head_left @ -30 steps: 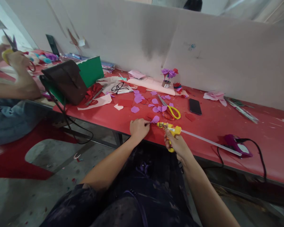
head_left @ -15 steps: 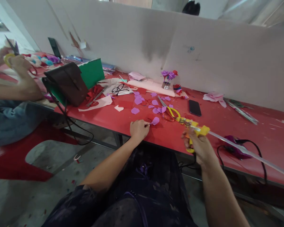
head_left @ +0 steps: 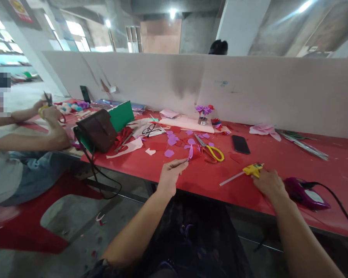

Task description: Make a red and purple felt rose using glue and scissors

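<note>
My left hand (head_left: 169,175) is closed in a pinch on a small purple paper petal (head_left: 190,152), held up just above the red table (head_left: 197,177). My right hand (head_left: 269,183) rests on the table, closed around a yellow glue gun (head_left: 253,170) that lies on the surface. A clear glue stick (head_left: 231,178) pokes out of the gun toward the left. Yellow-handled scissors (head_left: 211,148) lie beyond the petal among several loose purple petals (head_left: 171,141).
A black phone (head_left: 239,144) and a purple device with a black cord (head_left: 303,192) lie on the table's right. A brown bag (head_left: 98,129), green box (head_left: 120,115) and glasses (head_left: 149,130) sit at left. A person at far left holds scissors (head_left: 48,101).
My right hand swung the glue gun away from the petal to the right and laid it on the table. My left hand lifted the petal. The camera tilted up.
</note>
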